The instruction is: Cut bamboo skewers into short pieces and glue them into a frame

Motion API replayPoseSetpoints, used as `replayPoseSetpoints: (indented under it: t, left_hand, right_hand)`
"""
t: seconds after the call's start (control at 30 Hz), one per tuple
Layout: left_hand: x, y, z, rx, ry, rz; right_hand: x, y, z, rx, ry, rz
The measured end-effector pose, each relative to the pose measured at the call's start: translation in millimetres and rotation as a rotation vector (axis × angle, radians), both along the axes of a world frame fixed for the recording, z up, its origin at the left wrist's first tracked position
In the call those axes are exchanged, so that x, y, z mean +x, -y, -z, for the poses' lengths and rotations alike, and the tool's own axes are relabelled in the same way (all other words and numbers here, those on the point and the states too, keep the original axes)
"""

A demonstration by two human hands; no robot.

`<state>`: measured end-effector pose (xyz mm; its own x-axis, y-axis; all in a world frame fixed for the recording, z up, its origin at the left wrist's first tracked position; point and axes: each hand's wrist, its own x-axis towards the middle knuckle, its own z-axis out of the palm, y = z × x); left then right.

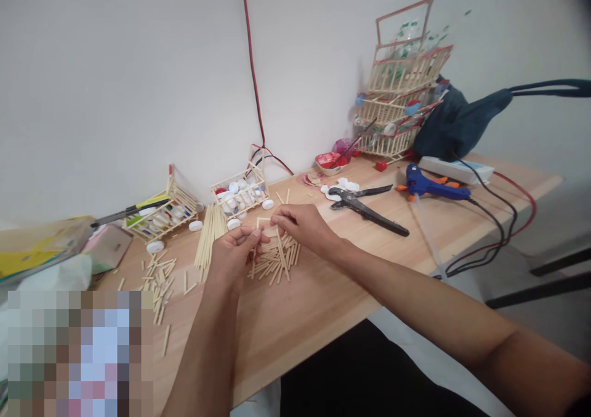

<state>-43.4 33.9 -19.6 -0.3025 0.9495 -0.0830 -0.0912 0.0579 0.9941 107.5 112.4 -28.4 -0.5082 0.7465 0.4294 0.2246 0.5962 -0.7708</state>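
Note:
Over a loose pile of cut wooden sticks [279, 260], both my hands hold a small angled frame of thin wooden sticks [265, 220]. My left hand [233, 251] pinches its left side between thumb and fingers. At its upper right corner, my right hand [302, 223] is closed on the stick, fingertips pressed together. One stick of the frame slants down toward the pile below. Just left of my left hand lies a bundle of long sticks [210, 235]. Shorter cut pieces [159, 275] are scattered farther left.
Two small stick carts [242, 189] [161, 214] with white wheels stand by the wall. Black-handled cutters [364, 210], a blue glue gun [431, 186] with trailing cables and a red paint dish [331, 161] lie to the right. Stacked stick baskets [392, 121] rise behind them.

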Motion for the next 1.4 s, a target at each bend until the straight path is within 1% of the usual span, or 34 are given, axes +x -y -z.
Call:
replayPoseSetpoints:
  t: [0.3, 0.57, 0.87, 1.1, 1.4]
  left_hand:
    - [-0.4, -0.9, 1.0, 0.008, 0.001, -0.006]
    - [0.6, -0.1, -1.3, -0.004, 0.016, -0.012]
    - [-2.6, -2.1, 3.3, 0.000, 0.009, 0.007]
    - [-0.9, -0.6, 0.9, 0.003, 0.001, 0.001]
    - [-1.5, -1.1, 2.0, 0.005, 0.001, 0.013]
  right_hand:
    - [0.4, 0.0, -0.4, 0.014, 0.008, 0.002]
    - [0.0, 0.0, 0.2, 0.007, 0.008, 0.004]
    - [0.3, 0.1, -0.5, 0.016, 0.020, 0.005]
    - [0.3, -0.2, -0.2, 0.017, 0.019, 0.004]
    - [0.2, 0.8, -0.7, 0.006, 0.015, 0.011]
